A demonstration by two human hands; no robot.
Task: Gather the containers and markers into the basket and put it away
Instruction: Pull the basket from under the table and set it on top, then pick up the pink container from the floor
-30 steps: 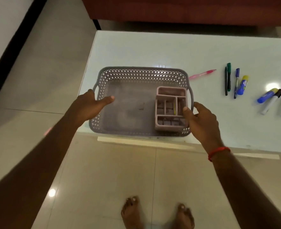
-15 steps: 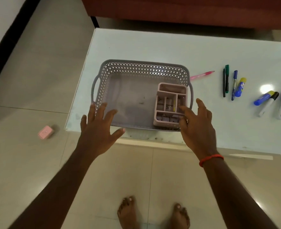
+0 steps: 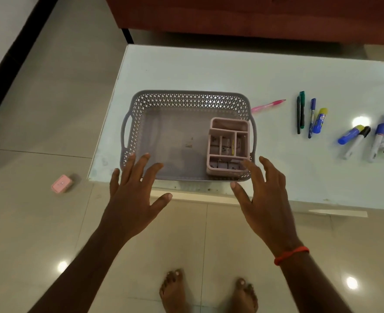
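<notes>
Grey basket [image 3: 154, 132] sits at the table's [image 3: 209, 71] near left corner, a pink organiser [image 3: 228, 146] inside its right end. Left hand [image 3: 132, 199] and right hand [image 3: 266, 204] hover before it, fingers spread, holding nothing. Markers [image 3: 353, 141] lie loose to the right; contact with the rim is unclear.

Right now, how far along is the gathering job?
Done: the pink organizer sits inside the basket, at its right end. In hand: nothing; the left hand and right hand are open by the basket's near edge. Left: the pink pen and the markers lie on the table right of the basket, a small pink box lies on the floor, and the basket is not put away.
</notes>
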